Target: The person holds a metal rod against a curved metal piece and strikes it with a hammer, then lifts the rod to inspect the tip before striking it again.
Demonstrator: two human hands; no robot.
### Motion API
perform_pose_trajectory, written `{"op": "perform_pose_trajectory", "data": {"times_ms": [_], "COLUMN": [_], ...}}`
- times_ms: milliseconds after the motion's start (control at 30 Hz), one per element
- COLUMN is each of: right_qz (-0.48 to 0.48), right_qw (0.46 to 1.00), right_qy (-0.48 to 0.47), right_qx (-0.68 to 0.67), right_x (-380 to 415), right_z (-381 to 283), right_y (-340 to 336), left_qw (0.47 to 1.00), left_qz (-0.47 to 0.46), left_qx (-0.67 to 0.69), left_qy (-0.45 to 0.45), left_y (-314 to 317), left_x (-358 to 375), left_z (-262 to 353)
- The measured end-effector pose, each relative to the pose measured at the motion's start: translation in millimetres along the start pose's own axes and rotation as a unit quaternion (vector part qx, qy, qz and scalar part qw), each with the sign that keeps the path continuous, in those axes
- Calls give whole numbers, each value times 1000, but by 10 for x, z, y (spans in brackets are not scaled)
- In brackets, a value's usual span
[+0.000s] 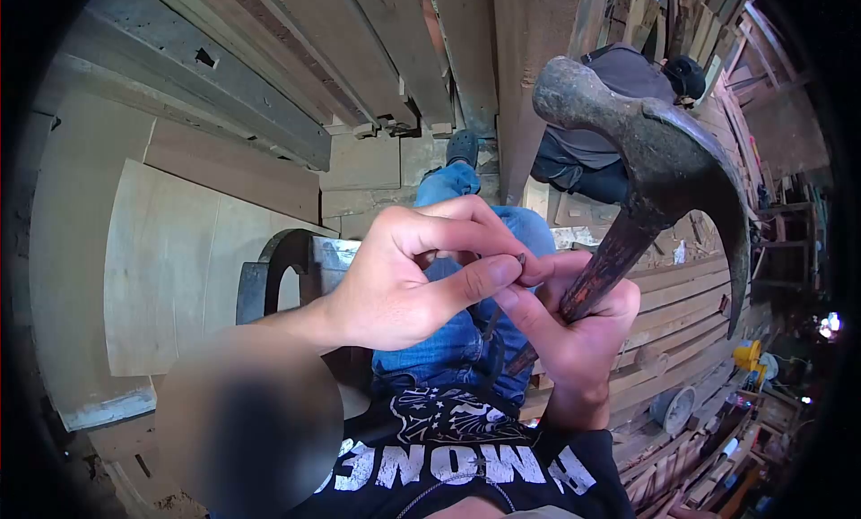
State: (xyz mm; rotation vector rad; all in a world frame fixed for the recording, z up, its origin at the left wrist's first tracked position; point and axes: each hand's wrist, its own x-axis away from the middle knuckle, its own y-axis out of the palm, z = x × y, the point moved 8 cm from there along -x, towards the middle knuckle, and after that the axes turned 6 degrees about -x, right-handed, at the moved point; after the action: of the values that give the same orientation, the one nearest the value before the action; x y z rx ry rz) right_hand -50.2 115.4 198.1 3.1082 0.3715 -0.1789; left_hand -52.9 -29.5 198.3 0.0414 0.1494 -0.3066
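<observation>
My left hand (421,277) is closed in a pinch, with thumb and fingers on a nail (521,259); only its small dark end shows clearly. Close against it, my right hand (574,326) has its thumb and fingertips at the same spot. A claw hammer (641,147) with a worn, dark metal head rests in my right hand. Its reddish-brown handle (605,263) passes between the fingers, and the head points up and away from me. Both hands are above my lap, over blue jeans (426,358).
A pale wooden panel (170,268) lies to the left, near a dark curved piece (287,250). Long boards (377,35) lean ahead. Slats (668,313) are on the right. Beyond the hammer, another person (628,71) bends over. A yellow object (746,354) stands far right.
</observation>
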Motion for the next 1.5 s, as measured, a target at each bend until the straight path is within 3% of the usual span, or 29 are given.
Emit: {"op": "perform_pose_trajectory", "data": {"times_ms": [567,767,867,933,1000,1100,1167,1200,1267,1433,1467,1500], "right_qz": [10,4,-4,-3,44,50,59,69,57,34,74,82], "right_qw": [998,998,997,995,995,998,998,997,998,996,996,995], "right_qy": [-54,-69,-80,-95,-41,-33,-24,-15,-26,-74,12,16], "right_qx": [3,-11,-8,-16,-85,-24,-29,-36,-30,21,-55,-55], "right_x": [-24,-22,-23,-17,-16,11,11,14,88,319,413,438], "right_z": [4,-54,-59,-101,-83,-30,-82,-86,-25,157,231,260], "right_y": [11,21,9,16,-9,-113,-86,-86,-223,-642,-698,-757], "left_qw": [1000,998,998,986,988,993,992,992,996,994,993,992], "left_qz": [7,-25,-3,-91,-82,-71,6,8,38,27,46,62], "left_qx": [21,-47,34,68,50,-26,-105,-106,-73,-107,-106,-105], "left_qy": [22,24,-50,-122,-118,-92,65,67,-16,1,15,26], "left_y": [4,49,101,238,282,283,228,224,163,153,166,185], "left_x": [4,2,28,70,98,88,61,58,61,11,-4,-11], "left_z": [-8,-25,-171,-282,-211,-177,-56,-56,-191,-179,-232,-283]}}
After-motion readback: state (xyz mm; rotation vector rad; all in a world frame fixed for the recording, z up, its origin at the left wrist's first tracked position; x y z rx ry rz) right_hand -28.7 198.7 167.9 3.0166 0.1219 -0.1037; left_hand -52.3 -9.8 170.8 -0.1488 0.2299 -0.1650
